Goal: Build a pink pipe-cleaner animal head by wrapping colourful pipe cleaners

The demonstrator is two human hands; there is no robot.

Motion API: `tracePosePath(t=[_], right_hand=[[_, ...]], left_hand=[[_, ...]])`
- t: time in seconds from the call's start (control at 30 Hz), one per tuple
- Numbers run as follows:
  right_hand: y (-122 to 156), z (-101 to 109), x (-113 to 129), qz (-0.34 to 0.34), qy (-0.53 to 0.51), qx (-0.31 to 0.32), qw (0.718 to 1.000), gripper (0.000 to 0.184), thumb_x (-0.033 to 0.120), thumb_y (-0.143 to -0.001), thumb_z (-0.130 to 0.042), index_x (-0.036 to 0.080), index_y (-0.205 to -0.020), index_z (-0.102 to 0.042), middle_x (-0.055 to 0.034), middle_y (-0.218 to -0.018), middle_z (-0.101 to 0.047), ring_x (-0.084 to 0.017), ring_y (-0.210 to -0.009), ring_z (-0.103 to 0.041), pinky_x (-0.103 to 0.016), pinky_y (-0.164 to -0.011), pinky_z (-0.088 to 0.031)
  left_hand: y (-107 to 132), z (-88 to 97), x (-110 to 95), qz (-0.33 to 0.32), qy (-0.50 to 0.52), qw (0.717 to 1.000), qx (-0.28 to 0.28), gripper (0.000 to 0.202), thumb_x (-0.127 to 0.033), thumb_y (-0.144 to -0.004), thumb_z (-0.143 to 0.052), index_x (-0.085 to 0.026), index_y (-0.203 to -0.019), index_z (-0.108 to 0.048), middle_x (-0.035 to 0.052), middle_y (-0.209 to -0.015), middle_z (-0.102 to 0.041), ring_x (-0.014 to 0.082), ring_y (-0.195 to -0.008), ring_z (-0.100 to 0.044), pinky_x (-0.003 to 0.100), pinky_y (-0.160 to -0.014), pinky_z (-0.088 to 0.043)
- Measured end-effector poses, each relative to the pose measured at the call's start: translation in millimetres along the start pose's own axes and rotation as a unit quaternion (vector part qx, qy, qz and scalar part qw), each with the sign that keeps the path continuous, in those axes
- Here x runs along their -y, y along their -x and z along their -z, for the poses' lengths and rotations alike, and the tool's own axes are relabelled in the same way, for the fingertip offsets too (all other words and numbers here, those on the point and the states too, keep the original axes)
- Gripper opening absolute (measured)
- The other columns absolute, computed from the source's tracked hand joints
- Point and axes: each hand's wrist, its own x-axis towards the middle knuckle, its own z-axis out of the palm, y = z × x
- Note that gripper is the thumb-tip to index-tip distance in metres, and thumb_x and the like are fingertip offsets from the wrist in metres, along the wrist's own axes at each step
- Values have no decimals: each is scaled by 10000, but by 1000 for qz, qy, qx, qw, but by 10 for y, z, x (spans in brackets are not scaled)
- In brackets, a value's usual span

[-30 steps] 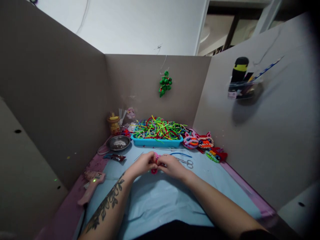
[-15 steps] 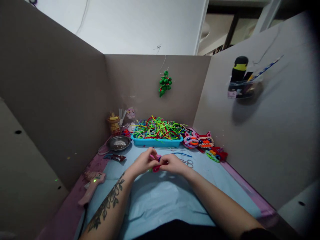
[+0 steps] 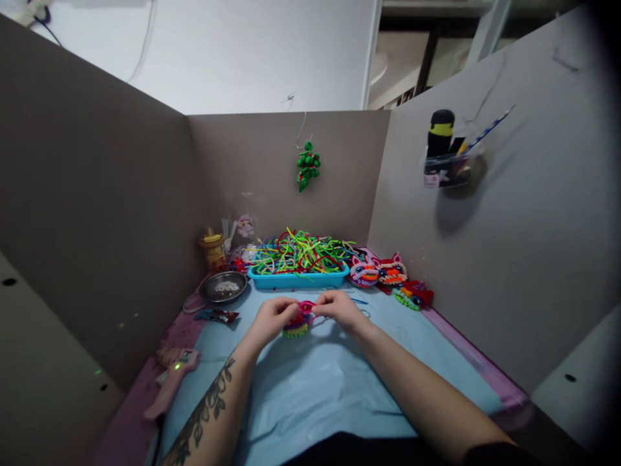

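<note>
A small fuzzy pipe-cleaner figure in yellow-green, pink, red and purple is between my two hands, just above the blue sheet. My left hand pinches its left side, with the fingers closed. With thumb and fingertips, my right hand grips the figure's upper right, by a pink loop at its top. Fingers cover part of the piece. Partly hidden behind my right hand lie a pair of scissors and a blue pipe cleaner.
A blue tray heaped with pipe cleaners stands at the back. Finished fuzzy figures lie to its right. On the left are a metal dish and a pink glue gun. Grey panels enclose three sides.
My hands have moved apart a little, uncovering more of the figure, with its yellow-green lower edge and pink loop now showing. The camera view has shifted slightly.
</note>
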Motion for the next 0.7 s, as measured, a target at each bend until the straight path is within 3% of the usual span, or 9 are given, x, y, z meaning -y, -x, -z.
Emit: tracePosePath(t=[0.1,0.33,0.57,0.7], right_hand=[[0,3,3,8,-2,25,1000,185,273,-518,-744,132,-541,-626,22,-468,-548,-85,-463,-422,-225,-487,-296],[-8,17,2,15,-11,51,999,183,262,-490,-758,133,-528,-634,22,-467,-556,-89,-468,-438,-224,-488,-312],[8,4,18,14,-37,62,997,205,269,-471,-772,127,-535,-640,23,-469,-559,-83,-468,-441,-220,-494,-319],[5,1,18,10,-39,64,997,214,269,-466,-779,124,-542,-641,20,-476,-567,-84,-469,-444,-221,-495,-322]], left_hand=[[3,16,-22,36,28,999,-5,404,-472,-712,-633,-96,-845,-694,47,-668,-656,110,-549,-517,211,-522,-390],[8,56,35,88,100,989,67,378,-480,-681,-674,-111,-760,-685,31,-629,-616,98,-555,-498,198,-519,-353],[-4,52,70,98,114,985,80,364,-458,-651,-711,-104,-713,-657,12,-600,-579,74,-516,-445,193,-492,-308],[-2,35,42,91,116,987,60,374,-468,-635,-715,-107,-689,-633,-5,-571,-554,70,-498,-421,199,-485,-297]])
